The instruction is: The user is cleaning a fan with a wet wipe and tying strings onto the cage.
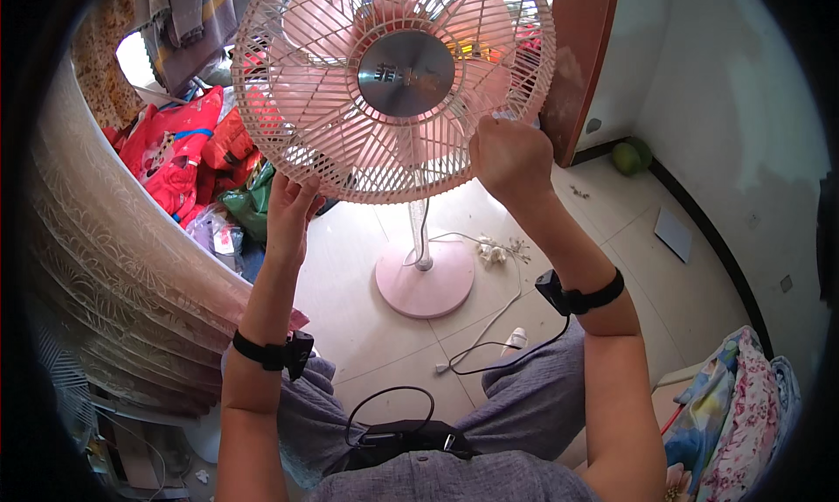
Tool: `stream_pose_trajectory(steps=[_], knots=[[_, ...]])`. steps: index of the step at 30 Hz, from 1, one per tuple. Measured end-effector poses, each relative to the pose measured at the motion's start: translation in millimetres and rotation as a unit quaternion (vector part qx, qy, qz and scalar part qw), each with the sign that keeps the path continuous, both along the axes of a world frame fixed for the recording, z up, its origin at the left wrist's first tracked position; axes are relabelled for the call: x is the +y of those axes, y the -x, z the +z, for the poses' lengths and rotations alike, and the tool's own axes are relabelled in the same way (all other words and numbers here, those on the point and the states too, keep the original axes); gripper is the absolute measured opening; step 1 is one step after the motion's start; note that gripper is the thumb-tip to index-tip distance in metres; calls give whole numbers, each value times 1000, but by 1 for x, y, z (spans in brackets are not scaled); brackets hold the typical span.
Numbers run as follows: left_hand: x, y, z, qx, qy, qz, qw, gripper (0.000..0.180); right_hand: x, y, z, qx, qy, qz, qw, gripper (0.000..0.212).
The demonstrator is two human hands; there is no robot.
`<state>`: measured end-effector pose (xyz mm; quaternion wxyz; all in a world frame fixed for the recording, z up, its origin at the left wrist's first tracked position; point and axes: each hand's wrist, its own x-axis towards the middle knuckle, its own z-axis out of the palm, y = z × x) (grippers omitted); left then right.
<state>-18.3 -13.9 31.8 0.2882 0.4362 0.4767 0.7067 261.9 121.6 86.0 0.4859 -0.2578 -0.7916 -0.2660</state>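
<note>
A pink standing fan (306,139) faces me, its round wire guard filling the upper middle of the view. A dark disc (406,74) sits at the guard's centre, and pink blades show behind the wires. My left hand (294,212) has its bent fingers on the guard's lower left rim. At the lower right rim my right hand (514,159) is closed in a fist against the guard; its fingertips, and anything in them, are hidden. Below, a thin pole (417,231) rises from the round pink base (426,303).
A grey cable with a plug (441,368) trails over the tiled floor beside some dried white scraps (492,254). Red clothes (170,157) heap behind a pale curtain (131,240). Right are a wooden panel (587,65), a green round fruit (631,156) and patterned fabric (743,423).
</note>
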Motion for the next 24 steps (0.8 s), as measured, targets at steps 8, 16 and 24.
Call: stream_pose_trajectory(steps=[8,16,24], knots=[[-1,0,0,-3,-12,3,1000,46,0,-8,4,-26,127,3,992,18],[-2,2,-1,-13,-3,6,1000,47,0,5,1,-4,-12,-6,1000,12],[-1,3,-2,-9,-3,-4,1000,48,-4,4,0,-35,24,-72,996,8]])
